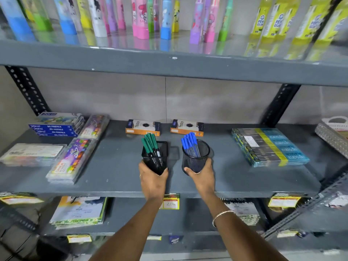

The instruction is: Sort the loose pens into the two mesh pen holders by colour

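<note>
Two black mesh pen holders stand side by side on the grey shelf (116,178). The square holder (157,157) on the left carries several green-capped pens (150,143) leaning to the left. The round holder (197,159) on the right carries several blue-capped pens (189,142). My left hand (152,180) grips the square holder from the near side, low on its wall. Around the round holder's lower front wraps my right hand (202,178). No loose pens lie on the shelf.
Two orange pen boxes (143,128) (187,128) lie behind the holders. Pastel and colour packs (73,159) fill the shelf's left, a teal wrapped bundle (269,146) the right. An upper shelf edge (169,63) overhangs. A slotted metal bar (331,136) juts at far right.
</note>
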Demonstrator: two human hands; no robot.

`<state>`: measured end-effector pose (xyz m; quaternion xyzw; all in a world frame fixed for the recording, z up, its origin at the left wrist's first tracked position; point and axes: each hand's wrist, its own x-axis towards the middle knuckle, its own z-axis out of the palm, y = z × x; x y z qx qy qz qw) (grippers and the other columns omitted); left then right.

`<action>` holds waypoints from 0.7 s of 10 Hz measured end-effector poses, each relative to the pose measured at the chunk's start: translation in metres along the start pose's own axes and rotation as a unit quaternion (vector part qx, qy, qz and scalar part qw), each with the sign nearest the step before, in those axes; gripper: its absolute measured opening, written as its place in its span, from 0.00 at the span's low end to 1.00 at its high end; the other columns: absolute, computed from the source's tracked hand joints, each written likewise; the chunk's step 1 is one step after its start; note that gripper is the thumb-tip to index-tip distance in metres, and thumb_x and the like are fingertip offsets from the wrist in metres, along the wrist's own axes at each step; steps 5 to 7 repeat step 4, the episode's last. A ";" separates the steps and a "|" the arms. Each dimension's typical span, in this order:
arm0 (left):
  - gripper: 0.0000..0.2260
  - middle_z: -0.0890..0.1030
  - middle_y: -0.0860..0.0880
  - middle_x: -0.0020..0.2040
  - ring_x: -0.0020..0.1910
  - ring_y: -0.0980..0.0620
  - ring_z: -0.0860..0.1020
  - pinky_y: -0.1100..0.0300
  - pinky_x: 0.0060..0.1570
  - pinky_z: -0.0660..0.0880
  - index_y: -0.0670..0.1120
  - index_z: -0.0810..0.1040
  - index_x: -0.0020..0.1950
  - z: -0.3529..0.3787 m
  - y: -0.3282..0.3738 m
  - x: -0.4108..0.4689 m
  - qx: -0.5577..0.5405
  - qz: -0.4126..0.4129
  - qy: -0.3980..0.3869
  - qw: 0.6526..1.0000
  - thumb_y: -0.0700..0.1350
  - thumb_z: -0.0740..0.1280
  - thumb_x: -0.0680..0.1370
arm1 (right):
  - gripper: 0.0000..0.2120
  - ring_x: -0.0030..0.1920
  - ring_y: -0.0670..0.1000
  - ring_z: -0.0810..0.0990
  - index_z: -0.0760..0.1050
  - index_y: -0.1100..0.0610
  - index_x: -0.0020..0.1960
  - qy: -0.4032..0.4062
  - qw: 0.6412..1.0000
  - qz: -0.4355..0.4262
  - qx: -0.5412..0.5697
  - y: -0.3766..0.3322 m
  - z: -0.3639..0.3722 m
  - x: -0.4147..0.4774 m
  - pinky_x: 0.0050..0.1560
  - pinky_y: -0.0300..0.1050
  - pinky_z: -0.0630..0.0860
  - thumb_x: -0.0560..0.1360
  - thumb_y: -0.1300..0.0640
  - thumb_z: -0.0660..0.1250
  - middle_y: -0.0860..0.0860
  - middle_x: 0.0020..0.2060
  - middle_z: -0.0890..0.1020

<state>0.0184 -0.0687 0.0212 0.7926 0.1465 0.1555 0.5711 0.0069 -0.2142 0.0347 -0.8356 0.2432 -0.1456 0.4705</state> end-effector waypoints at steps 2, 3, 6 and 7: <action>0.29 0.77 0.45 0.54 0.52 0.43 0.75 0.47 0.46 0.75 0.46 0.64 0.59 -0.013 0.002 -0.017 0.009 -0.002 -0.014 1.000 0.44 0.76 0.64 | 0.36 0.62 0.57 0.77 0.66 0.59 0.65 -0.011 1.000 0.007 0.002 0.003 -0.006 -0.017 0.58 0.48 0.75 0.63 0.53 0.78 0.55 0.62 0.78; 0.32 0.76 0.45 0.56 0.55 0.42 0.74 0.44 0.48 0.75 0.46 0.63 0.62 -0.016 0.004 -0.018 0.012 0.004 -0.026 1.000 0.44 0.76 0.65 | 0.36 0.63 0.57 0.77 0.66 0.60 0.65 -0.020 1.000 0.011 0.009 0.001 -0.009 -0.019 0.60 0.48 0.74 0.63 0.54 0.78 0.56 0.63 0.77; 0.43 0.67 0.43 0.67 0.64 0.40 0.67 0.40 0.57 0.70 0.44 0.54 0.71 -0.016 0.001 -0.019 0.022 0.044 -0.022 0.999 0.43 0.78 0.64 | 0.45 0.68 0.56 0.71 0.61 0.61 0.70 -0.017 0.999 -0.012 0.048 -0.001 -0.009 -0.020 0.67 0.49 0.70 0.61 0.53 0.80 0.56 0.67 0.72; 0.43 0.67 0.43 0.67 0.64 0.40 0.67 0.40 0.57 0.70 0.44 0.54 0.71 -0.016 0.001 -0.019 0.022 0.044 -0.022 0.999 0.43 0.78 0.64 | 0.45 0.68 0.56 0.71 0.61 0.61 0.70 -0.017 0.999 -0.012 0.048 -0.001 -0.009 -0.020 0.67 0.49 0.70 0.61 0.53 0.80 0.56 0.67 0.72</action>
